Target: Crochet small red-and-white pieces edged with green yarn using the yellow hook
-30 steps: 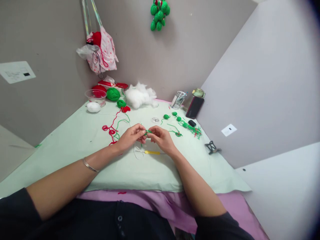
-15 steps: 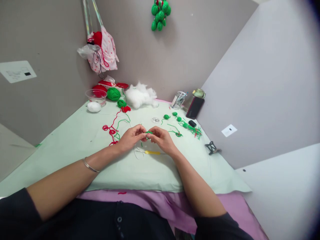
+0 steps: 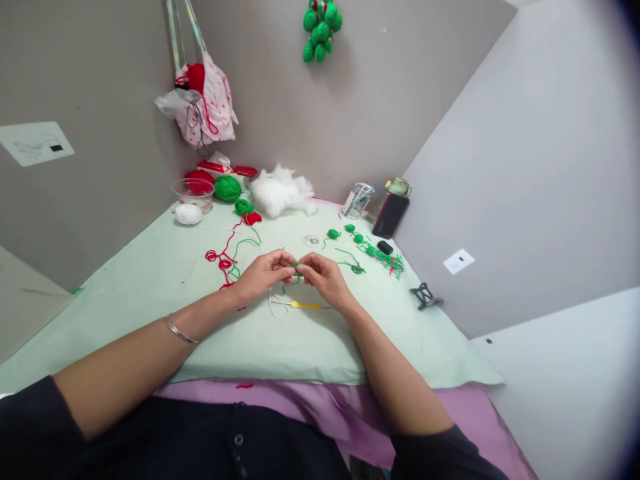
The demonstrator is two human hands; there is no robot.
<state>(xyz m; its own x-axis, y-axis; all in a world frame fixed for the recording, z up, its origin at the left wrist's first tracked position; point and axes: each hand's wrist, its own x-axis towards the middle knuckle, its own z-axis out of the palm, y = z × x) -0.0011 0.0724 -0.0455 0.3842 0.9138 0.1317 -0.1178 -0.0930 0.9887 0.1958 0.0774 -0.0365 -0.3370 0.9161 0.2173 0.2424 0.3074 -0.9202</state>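
Pinching a small green yarn piece between them, the left hand and right hand meet just beyond the yellow-handled hook, thumbs and forefingers drawn in narrow on the yarn. How far the other fingers are curled is partly hidden, and I cannot tell the piece's full shape.

It should be very light, soft and limp, so it would bend or squash rather than break. A fingertip hold at its edges suits it best; a hard tug on a loose end might pull stitches out of shape.

White thread lies by the left end of the hook. Farther to the left of the hook is tangled red yarn; well beyond it sits fluffy white stuffing. Small green balls lie beyond the hook and to its right, and a black hair clip is well apart on its right.
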